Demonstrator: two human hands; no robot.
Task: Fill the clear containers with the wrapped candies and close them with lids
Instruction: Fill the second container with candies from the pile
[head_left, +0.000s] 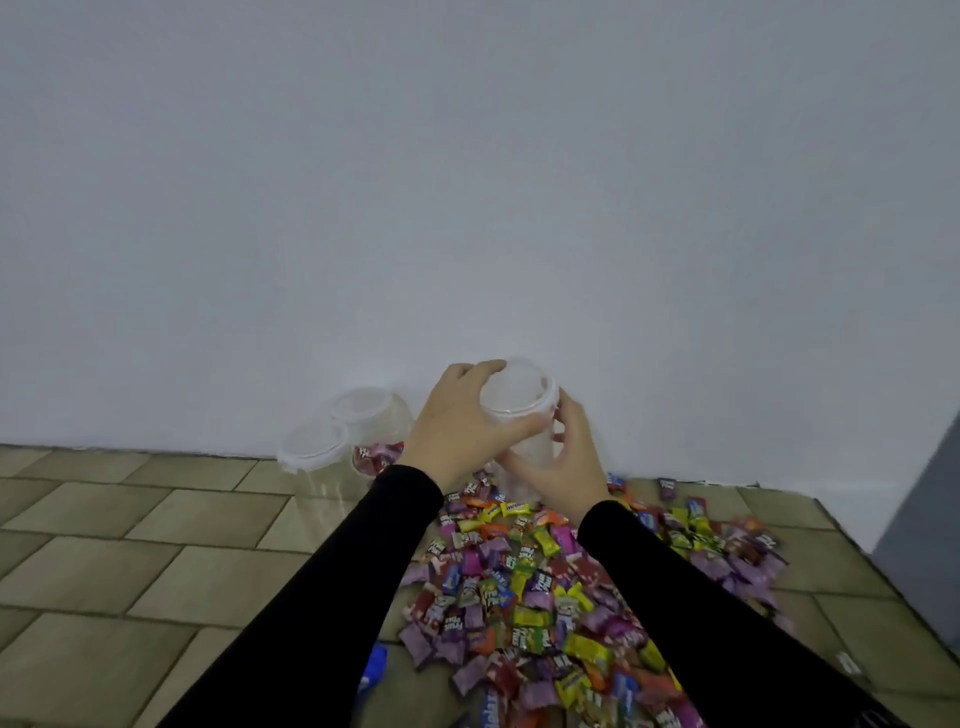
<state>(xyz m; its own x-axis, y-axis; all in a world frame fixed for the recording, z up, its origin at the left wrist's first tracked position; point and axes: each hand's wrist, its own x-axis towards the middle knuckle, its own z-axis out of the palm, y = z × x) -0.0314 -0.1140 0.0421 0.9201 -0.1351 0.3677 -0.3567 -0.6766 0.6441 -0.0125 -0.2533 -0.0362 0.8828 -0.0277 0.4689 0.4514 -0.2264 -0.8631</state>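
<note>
Black sleeves (701, 613) reach forward from the bottom edge, over a heap of wrapped candies (545, 597) that spreads across the tiled floor (130, 571) up to the foot of the white wall (467, 182). Both hands are raised above the far end of the heap and share one clear container (524, 441). Left hand (457, 421) curls over its white lid (517, 387) from the left, thumb along the front rim and fingers wrapped over the top edge. Right hand (563, 462) cups the container's body from the right and below, fingers bent round the wall. Whether the lid is fully seated cannot be told. Left of the hands, by the wall, stand two more clear containers with lids on: the near one (314, 457) looks empty, and the far one (371, 431), just behind it and touching, shows a few candies at the bottom. A blue object (375, 667) lies on the floor under the left sleeve.
</note>
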